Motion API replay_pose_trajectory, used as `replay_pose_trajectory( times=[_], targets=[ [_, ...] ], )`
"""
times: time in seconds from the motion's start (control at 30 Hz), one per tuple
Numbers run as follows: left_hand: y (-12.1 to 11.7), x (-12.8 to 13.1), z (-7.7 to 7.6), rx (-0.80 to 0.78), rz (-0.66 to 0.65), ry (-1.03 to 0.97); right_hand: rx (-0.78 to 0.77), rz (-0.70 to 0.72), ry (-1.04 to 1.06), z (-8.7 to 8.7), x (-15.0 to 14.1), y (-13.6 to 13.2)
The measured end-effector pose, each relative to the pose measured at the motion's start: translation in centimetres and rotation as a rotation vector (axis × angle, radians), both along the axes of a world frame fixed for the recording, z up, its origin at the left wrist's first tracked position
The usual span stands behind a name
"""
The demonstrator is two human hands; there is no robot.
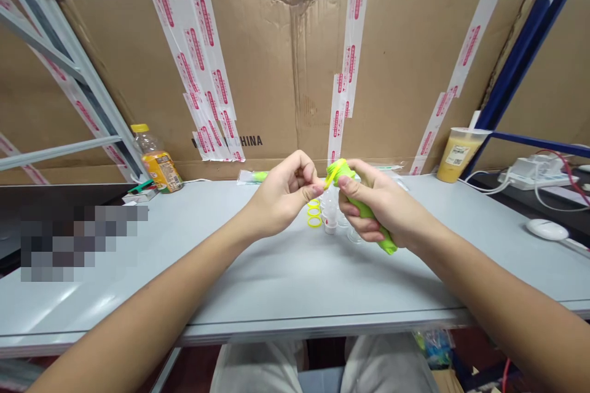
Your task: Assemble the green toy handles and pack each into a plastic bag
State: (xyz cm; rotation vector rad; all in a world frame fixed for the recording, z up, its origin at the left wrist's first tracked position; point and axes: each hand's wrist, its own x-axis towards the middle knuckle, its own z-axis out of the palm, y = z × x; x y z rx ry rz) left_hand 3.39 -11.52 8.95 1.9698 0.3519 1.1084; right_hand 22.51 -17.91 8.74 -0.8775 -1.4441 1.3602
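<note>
"Green tube: where do we have it?"

"Up off the table, in our right hand. The fingers wrap firmly round its middle, with the tip tilted up toward the left hand and the low end poking out below the little finger."

"And the left hand?"

"Closed to a pinch, thumb and forefinger together at the tube's tip, right by the yellow ring that sits there. We can't tell whether the pinch has hold of the ring or only touches it."

"So what do we have in hand at this moment?"

"Both hands are up together at that ring, and the tube is held steady against the pinch. Nothing else is in our grip."

"What lies near the tube?"

"Just left of and below it, three more yellow rings stand in a row on the table. Right under it are a white cap and a clear cup."

"Farther out?"

"Well left of the tube, a juice bottle. Well right of it, a plastic drink cup and a mouse."
</note>
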Motion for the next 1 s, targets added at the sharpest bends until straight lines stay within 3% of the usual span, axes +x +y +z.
replay_pose_trajectory(
  times=[0.3,0.5,0.63,1.0],
  targets=[
    [-0.7,0.2,0.0,-0.099,-0.035,-0.048,-0.042,-0.001,-0.117,-0.2,-0.3,-0.3],
    [-0.3,-0.3,0.1,-0.185,0.003,-0.01,-0.141,0.083,-0.279,0.0,0.3,-0.3],
    [-0.3,-0.5,0.1,-0.181,0.017,0.062,-0.143,0.067,-0.349,0.0,1.2,-0.1],
    [-0.1,-0.7,0.0,-0.152,-0.097,0.163,-0.135,0.239,-0.52,0.7,2.4,-0.2]
  ],
)
